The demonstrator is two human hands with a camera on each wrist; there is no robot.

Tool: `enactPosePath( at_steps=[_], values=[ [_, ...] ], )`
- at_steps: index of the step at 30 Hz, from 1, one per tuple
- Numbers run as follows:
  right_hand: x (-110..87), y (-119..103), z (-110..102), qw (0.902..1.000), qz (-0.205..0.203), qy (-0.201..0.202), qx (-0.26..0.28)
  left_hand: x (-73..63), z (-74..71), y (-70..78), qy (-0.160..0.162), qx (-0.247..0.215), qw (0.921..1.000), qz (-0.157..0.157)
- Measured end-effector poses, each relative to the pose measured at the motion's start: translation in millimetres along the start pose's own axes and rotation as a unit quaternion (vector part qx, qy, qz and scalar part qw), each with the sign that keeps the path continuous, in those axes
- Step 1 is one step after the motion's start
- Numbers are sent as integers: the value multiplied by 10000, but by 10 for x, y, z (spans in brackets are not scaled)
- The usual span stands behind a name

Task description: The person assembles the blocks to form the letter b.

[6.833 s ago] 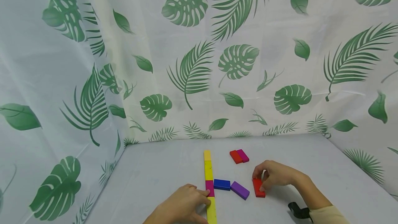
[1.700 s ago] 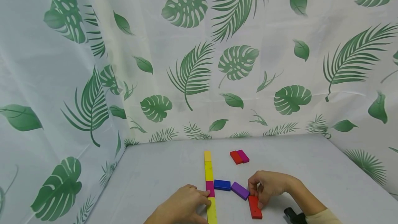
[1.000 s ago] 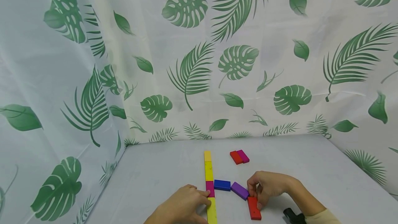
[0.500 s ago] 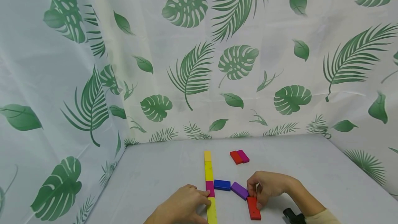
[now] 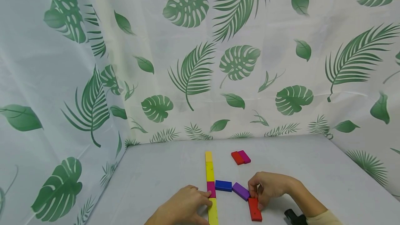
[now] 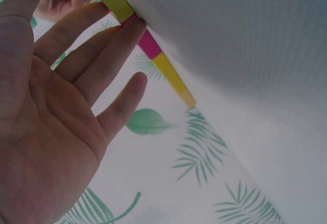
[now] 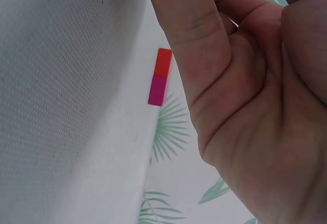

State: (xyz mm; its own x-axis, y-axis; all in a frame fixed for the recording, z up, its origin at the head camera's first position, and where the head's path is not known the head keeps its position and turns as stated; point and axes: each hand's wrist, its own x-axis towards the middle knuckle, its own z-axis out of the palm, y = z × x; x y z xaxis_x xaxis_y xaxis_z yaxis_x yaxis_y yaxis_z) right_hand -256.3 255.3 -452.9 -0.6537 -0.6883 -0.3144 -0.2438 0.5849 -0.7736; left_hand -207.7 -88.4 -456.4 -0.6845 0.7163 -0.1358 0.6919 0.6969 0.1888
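Note:
A straight column of blocks runs away from me: a yellow block [image 5: 213, 216], a magenta block [image 5: 211, 185], another yellow block [image 5: 209, 172] and a paler yellow end [image 5: 208, 156]. My left hand [image 5: 182, 206] rests its fairly straight fingertips against the magenta and near yellow blocks. A blue block [image 5: 223, 185] extends rightward from the magenta one, followed by a slanted purple block [image 5: 241, 191]. With thumb and fingers, my right hand [image 5: 271, 185] pinches a red block [image 5: 255, 211] at the purple block's near end. In the right wrist view, that red block is hidden.
Farther back on the white table [image 5: 162, 169], a red block [image 5: 237, 158] and a magenta block [image 5: 244, 156] lie side by side. A black device [image 5: 295, 217] sits at my right wrist. Leaf-patterned white cloth [image 5: 193, 121] stands behind and at both sides.
Since the earliest frame, my right hand has brought the red block nearer to me and slightly left, up to the purple block. Over the last second it has barely shifted. The left hand stays put.

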Motion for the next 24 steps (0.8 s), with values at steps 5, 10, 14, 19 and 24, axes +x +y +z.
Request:
enactPosePath(
  at_steps=[5, 10, 14, 19, 24],
  values=[
    [0, -7, 4, 10000, -24, -37, 9, -2, -12, 5, -25, -11, 10000, -5],
    [-1, -1, 5, 10000, -19, -30, -23, 4, -9, 6, -92, -107, 9998, -136],
    [-5, -14, 6, 10000, 25, -10, -68, 9, -7, 9, -134, -198, 9994, -235],
    [-6, -26, 2, 10000, 38, -11, -67, 4, -10, 20, -128, -237, 9992, -298],
    [-7, -26, -2, 10000, 59, 8, -36, 7, -8, 13, -127, -231, 9992, -297]
  ],
)
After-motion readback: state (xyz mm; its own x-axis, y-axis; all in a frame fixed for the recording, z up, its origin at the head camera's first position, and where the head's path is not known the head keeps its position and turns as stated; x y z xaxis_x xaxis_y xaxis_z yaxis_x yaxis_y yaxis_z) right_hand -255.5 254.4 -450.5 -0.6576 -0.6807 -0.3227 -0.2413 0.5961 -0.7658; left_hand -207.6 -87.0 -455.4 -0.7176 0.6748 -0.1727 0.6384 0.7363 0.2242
